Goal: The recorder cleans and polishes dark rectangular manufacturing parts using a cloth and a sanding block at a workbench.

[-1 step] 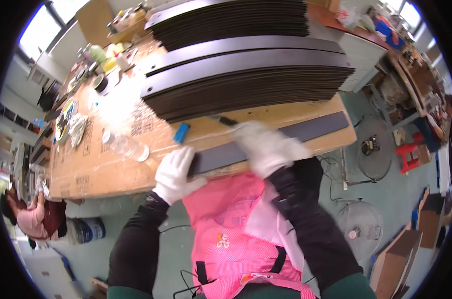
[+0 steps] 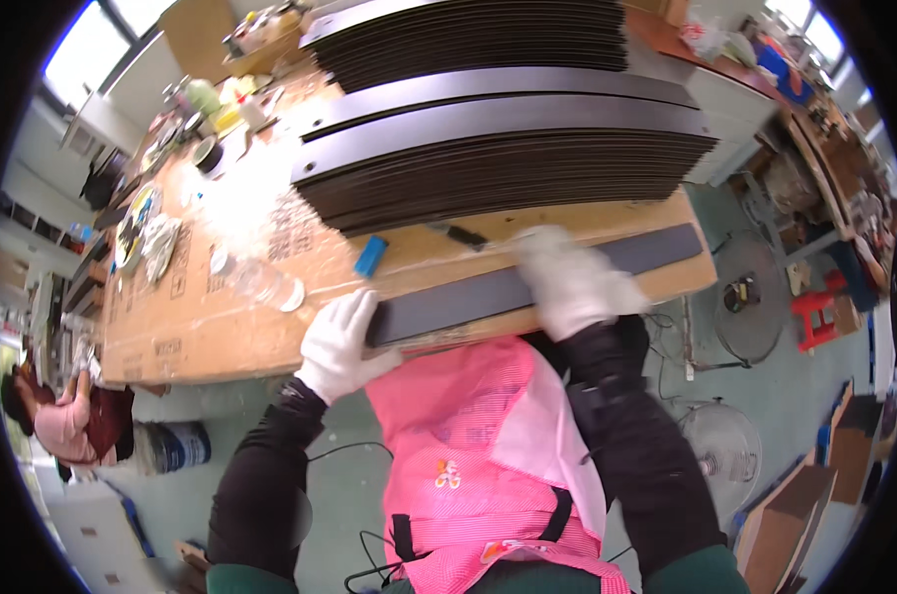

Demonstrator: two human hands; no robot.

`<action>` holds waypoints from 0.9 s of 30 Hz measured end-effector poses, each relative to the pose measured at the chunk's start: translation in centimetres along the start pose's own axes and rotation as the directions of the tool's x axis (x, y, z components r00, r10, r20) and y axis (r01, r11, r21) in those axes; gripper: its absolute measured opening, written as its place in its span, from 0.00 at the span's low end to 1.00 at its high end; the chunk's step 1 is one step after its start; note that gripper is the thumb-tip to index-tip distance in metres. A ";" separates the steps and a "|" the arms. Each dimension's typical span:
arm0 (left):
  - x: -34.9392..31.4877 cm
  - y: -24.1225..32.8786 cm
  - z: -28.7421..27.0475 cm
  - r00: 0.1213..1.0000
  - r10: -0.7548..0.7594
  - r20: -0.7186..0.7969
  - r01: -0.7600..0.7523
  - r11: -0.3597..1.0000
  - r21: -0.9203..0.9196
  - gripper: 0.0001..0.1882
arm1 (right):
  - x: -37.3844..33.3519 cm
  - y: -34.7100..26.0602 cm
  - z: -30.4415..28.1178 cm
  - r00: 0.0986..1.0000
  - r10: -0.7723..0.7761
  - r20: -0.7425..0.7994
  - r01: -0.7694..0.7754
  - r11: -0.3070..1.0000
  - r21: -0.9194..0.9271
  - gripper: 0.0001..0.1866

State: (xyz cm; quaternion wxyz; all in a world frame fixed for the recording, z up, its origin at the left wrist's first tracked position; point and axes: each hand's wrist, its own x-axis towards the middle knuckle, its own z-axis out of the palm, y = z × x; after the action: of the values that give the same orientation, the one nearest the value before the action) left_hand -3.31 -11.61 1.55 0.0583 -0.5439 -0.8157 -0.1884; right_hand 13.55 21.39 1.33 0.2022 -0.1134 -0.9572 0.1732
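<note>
- One white-gloved left hand (image 2: 339,346) grasps the end of a long, flat, dark-grey strip (image 2: 458,303), seemingly steadying it.
- Right of that grip: blurred white-gloved right hand (image 2: 579,285), hold unclear.

The strip (image 2: 463,302) lies on the table (image 2: 196,317) before the stacked panels (image 2: 508,163).

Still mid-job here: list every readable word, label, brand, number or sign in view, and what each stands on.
No text here is clear enough to quote.
Brown cardboard tabletop covering: dark print, too small and blurred.
Pink checked cloth apron: faint marks, unreadable.
Grey cylindrical bucket with a blue patch: pale marks, too small.
Whitish plastic bag: red marks, too blurred.
Long dark grey flat strip: no print visible.
</note>
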 end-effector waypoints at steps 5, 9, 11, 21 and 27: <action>-1.5 -3.8 -0.2 0.996 0.038 0.086 -0.047 0.994 0.097 0.51 | -2.6 4.4 -0.4 0.917 0.352 -0.188 -0.397 0.846 -0.356 0.17; -1.1 -3.7 0.7 0.995 0.032 0.099 -0.041 0.995 0.088 0.50 | -1.3 -8.5 6.7 0.966 0.238 0.101 -0.212 0.952 -0.220 0.26; -0.2 -3.6 0.9 0.997 0.058 0.057 -0.063 0.994 0.092 0.47 | -1.2 -13.5 11.9 0.994 0.104 -0.023 -0.106 0.976 -0.191 0.26; -1.2 -4.0 0.6 0.997 -0.002 0.078 -0.006 0.994 0.105 0.47 | -0.1 -1.8 6.3 0.901 -0.433 -0.011 0.373 0.762 0.529 0.21; -1.1 -4.2 0.8 0.996 0.000 0.090 -0.009 0.995 0.097 0.50 | -1.2 -6.4 5.7 0.978 -0.207 0.021 0.208 0.976 -0.057 0.20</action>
State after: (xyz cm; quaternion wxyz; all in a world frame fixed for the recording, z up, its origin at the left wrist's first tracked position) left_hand -6.63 -13.65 -0.56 0.0486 -0.5502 -0.8244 -0.1236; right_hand 11.26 13.54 -1.57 0.2085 -0.0174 -0.9700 0.1235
